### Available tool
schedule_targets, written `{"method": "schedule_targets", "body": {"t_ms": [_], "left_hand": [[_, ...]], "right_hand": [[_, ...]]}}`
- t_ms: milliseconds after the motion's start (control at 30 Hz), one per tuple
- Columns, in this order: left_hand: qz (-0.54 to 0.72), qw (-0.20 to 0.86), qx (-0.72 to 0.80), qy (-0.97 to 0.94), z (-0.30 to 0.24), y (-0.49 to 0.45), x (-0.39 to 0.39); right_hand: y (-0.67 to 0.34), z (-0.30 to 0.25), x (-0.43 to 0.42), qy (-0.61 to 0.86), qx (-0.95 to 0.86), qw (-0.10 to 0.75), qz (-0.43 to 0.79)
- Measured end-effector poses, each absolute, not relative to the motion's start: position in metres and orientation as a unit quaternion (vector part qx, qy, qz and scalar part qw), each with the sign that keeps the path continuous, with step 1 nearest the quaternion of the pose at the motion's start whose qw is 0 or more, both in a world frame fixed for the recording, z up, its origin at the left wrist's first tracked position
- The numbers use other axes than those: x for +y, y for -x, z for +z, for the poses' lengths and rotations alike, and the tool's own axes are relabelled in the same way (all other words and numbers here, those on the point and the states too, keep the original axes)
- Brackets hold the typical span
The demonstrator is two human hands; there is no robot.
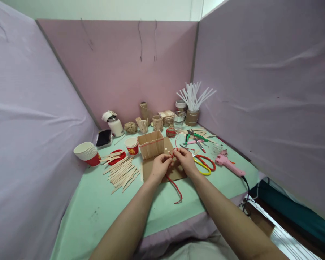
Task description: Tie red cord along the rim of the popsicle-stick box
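Note:
My left hand (159, 167) and my right hand (185, 161) meet over a brown cardboard sheet (176, 174) on the green table. Both pinch a red cord (176, 187) between their fingertips. Its loose end trails down toward me across the table. Just behind the hands stands an open box of wooden sticks (151, 144) with a red band around it. The cord also runs back toward a red spool (170, 132).
A pile of wooden sticks (122, 173) lies to the left, beside stacked paper cups (87, 153) and a red cup (131, 146). Scissors (204, 164), green pliers (196, 138) and a pink glue gun (228, 163) lie to the right. Jars, twine and white straws (193, 96) line the back wall.

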State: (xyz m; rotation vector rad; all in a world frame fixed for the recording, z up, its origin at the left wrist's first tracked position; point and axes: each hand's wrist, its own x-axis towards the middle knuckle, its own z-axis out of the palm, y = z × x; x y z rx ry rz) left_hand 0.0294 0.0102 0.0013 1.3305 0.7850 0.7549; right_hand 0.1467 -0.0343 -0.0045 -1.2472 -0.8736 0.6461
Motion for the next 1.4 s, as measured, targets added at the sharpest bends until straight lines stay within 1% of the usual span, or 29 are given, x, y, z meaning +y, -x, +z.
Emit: {"method": "schedule_targets", "body": {"t_ms": [167,567,800,967,1133,1333,1400], "left_hand": [[0.362,0.59,0.349,-0.631,0.003,-0.03,0.011],[0.383,0.525,0.359,-0.67,0.016,-0.026,0.006],[0.411,0.511,0.355,-0.666,0.016,-0.025,0.007],[0.437,0.524,0.364,-0.635,0.014,-0.025,0.01],[0.432,0.539,0.362,-0.627,0.013,-0.025,0.01],[0.412,0.499,0.315,-0.694,0.016,-0.024,0.007],[0.417,0.483,0.318,-0.701,0.015,-0.024,0.008]], "right_hand": [[-0.148,-0.006,-0.033,0.55,-0.398,0.679,0.279],[-0.147,0.001,-0.037,0.545,-0.383,0.677,0.314],[-0.148,0.002,-0.039,0.536,-0.401,0.678,0.304],[-0.146,0.002,-0.039,0.52,-0.412,0.661,0.351],[-0.146,0.0,-0.038,0.503,-0.395,0.67,0.375],[-0.148,-0.003,-0.037,0.515,-0.394,0.671,0.36],[-0.148,-0.004,-0.036,0.527,-0.389,0.682,0.326]]}}
